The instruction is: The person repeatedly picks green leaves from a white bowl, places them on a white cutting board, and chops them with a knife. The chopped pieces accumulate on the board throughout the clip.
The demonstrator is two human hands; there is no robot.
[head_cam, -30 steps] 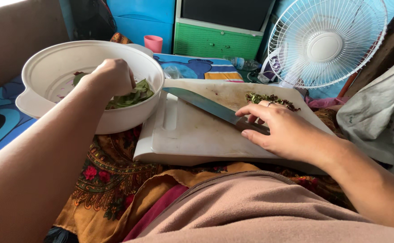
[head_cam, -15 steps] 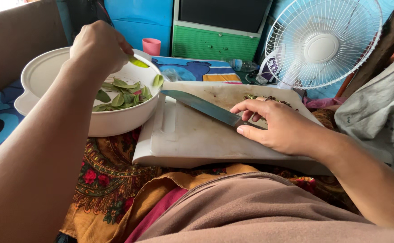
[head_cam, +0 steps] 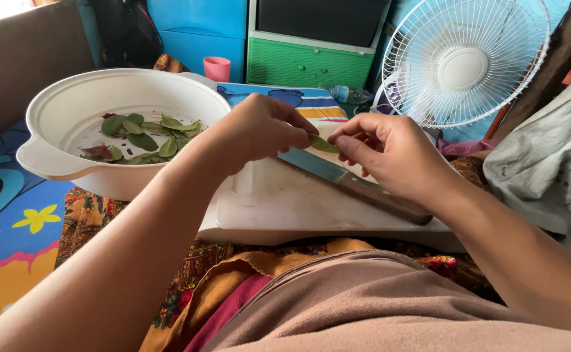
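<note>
Leaves (head_cam: pixel 143 135), roughly a dozen and mostly green with a couple reddish, lie loose in the one white bowl (head_cam: pixel 51 156) at your far left, well apart from both hands. Your left hand (head_cam: pixel 259 133) pinches one end of a single green leaf (head_cam: pixel 323 144) while your right hand (head_cam: pixel 389 153) pinches the other end. That leaf hangs between your fingertips just above the one knife (head_cam: pixel 357 186), which lies on the one white cutting board (head_cam: pixel 279 208).
</note>
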